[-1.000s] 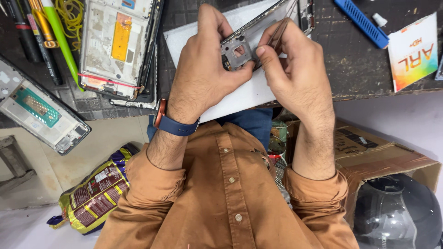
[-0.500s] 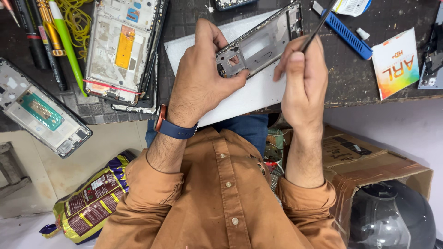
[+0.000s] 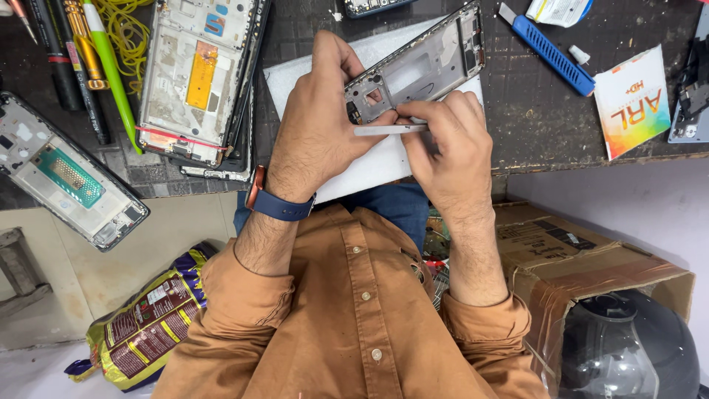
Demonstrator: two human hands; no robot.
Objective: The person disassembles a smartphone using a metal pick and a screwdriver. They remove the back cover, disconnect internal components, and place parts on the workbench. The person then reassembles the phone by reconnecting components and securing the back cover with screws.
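- Over the near edge of the desk [image 3: 561,140], both hands meet above a white sheet [image 3: 295,81] that lies under the work, probably there to give a clean, pale ground for small parts.
- Left hand [image 3: 317,133], with a blue watch [image 3: 277,203] at the wrist, is curled shut around the lower end of a bare phone frame [image 3: 432,66]; the frame is tilted up off the sheet, its far end pointing toward the back of the desk, so the gripped corner faces the tool.
- Right hand [image 3: 450,148] is pinched closed on a thin flat metal tool [image 3: 388,130], held level with its tip at the frame's gripped end, just beside the left thumb.
- Toward the left edge lie another opened phone chassis [image 3: 196,81], a third phone body [image 3: 66,181] that overhangs the near edge, and a row of pens and drivers [image 3: 81,59], all well apart from the hands.
- Toward the right edge sit a blue scraper [image 3: 550,52] and a printed card [image 3: 635,100]; bare desk lies between them and the frame.
- Below the near edge, a cardboard box [image 3: 583,258] stands beside the right elbow, so room for drawing the arm back looks tight there.
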